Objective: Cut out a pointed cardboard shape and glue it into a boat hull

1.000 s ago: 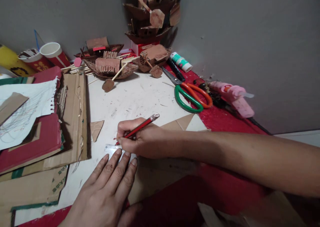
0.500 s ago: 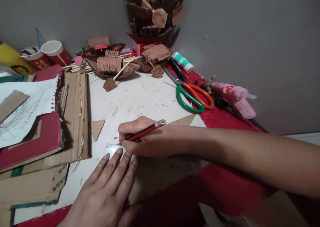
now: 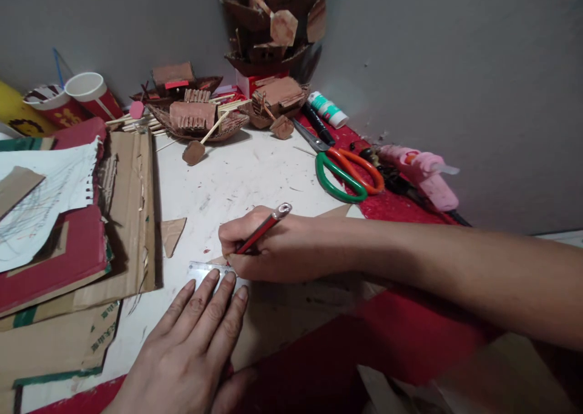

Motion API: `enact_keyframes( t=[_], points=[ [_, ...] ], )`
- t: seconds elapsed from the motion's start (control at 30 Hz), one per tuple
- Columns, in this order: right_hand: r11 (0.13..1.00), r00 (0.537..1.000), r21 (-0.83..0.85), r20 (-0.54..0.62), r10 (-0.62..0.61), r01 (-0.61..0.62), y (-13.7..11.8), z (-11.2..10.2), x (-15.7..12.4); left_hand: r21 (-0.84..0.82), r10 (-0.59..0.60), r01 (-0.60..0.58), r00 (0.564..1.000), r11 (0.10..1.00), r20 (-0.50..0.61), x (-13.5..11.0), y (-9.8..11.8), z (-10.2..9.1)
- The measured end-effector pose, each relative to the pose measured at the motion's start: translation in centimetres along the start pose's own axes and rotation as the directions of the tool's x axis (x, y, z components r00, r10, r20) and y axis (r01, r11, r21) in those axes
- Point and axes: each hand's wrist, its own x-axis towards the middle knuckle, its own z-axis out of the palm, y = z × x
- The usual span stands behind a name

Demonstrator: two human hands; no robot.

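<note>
My right hand (image 3: 255, 247) is closed around a red and black pen (image 3: 262, 229), whose tip points down at the edge of a clear ruler (image 3: 200, 268). My left hand (image 3: 191, 335) lies flat, its fingertips pressing on the ruler. Under the ruler and both hands is a piece of brown cardboard (image 3: 273, 323), mostly covered by them. A small cardboard scrap (image 3: 173, 235) rests on the white tabletop just left of the ruler. The pen's tip is partly hidden by my fingers.
Orange and green scissors (image 3: 341, 174) and a pink glue gun (image 3: 423, 174) lie at the right. Cardboard boats (image 3: 200, 119) with sticks stand along the wall, beside paper cups (image 3: 91, 92). Stacked cardboard sheets (image 3: 130, 220) cover the left side.
My right hand has slid slightly right along the ruler, and the pen stands more upright. My left hand stays on the ruler. The whole view has shifted a little.
</note>
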Motion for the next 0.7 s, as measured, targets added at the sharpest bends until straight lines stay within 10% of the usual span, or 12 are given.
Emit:
enact_keyframes(
  t=[0.7],
  points=[
    [0.996,0.999,-0.083,0.030,-0.027,0.030,0.0,-0.7,-1.5,0.017,0.020,-0.019,0.999,1.000,-0.029,0.4,-0.1,-0.1]
  ],
)
